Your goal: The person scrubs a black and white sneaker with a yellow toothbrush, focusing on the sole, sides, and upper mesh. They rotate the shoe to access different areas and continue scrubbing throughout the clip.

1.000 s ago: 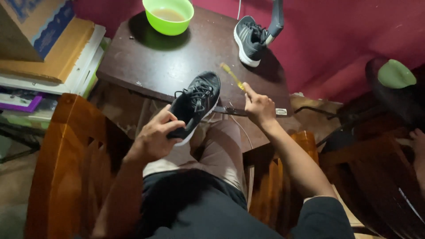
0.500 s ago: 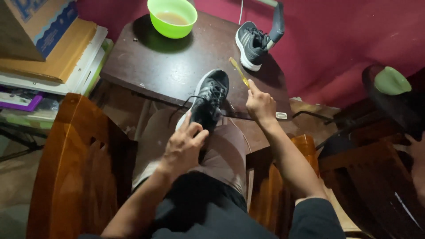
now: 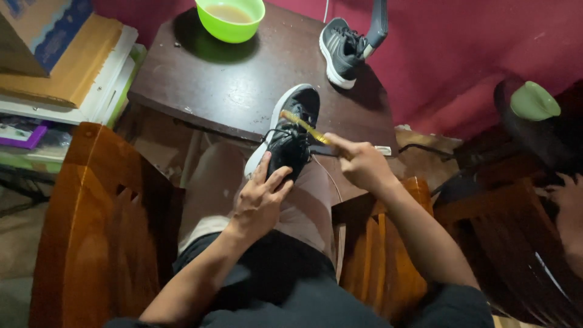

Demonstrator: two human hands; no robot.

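- Black sneaker (image 3: pixel 290 141) lies on the lap, toe toward the dark table (image 3: pixel 231 85); light, soft upper, stiffer sole.
- Left hand (image 3: pixel 260 200) clasps its heel, the firmest hold.
- Right hand (image 3: pixel 359 163) pinches a yellow brush (image 3: pixel 303 126) over the laces.

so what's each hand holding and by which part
The left hand holds the black sneaker by its heel end, on the lap. The right hand holds a yellow brush by its handle.

1. A dark wooden table (image 3: pixel 243 91) carries a green bowl (image 3: pixel 231 18) of brownish liquid at its far edge.
2. A black sneaker (image 3: pixel 341 50) rests at the far right corner.
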